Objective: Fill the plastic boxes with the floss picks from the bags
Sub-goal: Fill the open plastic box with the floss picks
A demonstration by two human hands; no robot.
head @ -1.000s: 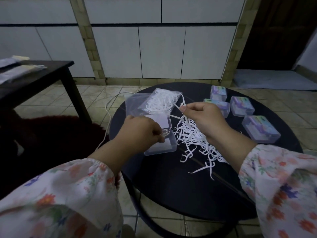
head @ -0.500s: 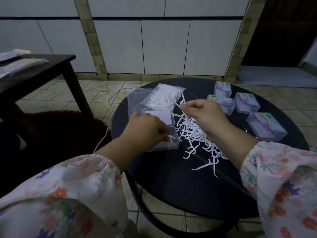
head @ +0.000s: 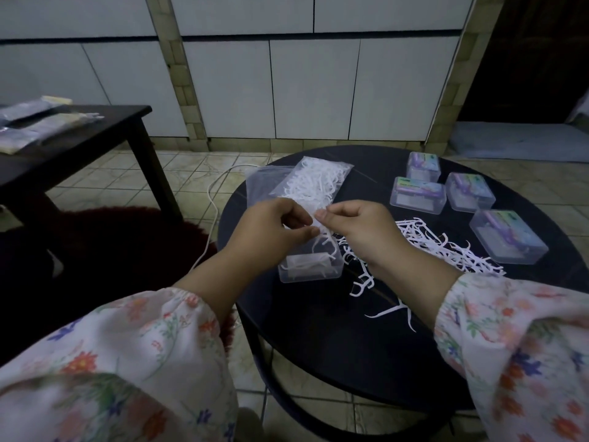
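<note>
On the round black table [head: 318, 346]: one open clear box [head: 310, 270], a few white floss picks lying inside it. Above the box, left hand [head: 271, 231] and right hand [head: 357, 228], raised and nearly touching; each pinches between thumb and forefinger the same small bunch of picks [head: 325, 242], which dangles toward the box. Behind the hands, a clear bag [head: 307, 185] part-full of picks, lying on a flatter clear bag [head: 264, 181]. Right of the open box, a loose heap of picks [head: 446, 247] spread on the tabletop, a few strays nearer the front edge. Far right, four closed boxes [head: 506, 236] with purple and green labels, set close together. Floral sleeves [head: 143, 355] on both arms. Left, a dark side table [head: 79, 135] bearing flat packets [head: 35, 122]. White cord [head: 212, 212] on the tiled floor.
</note>
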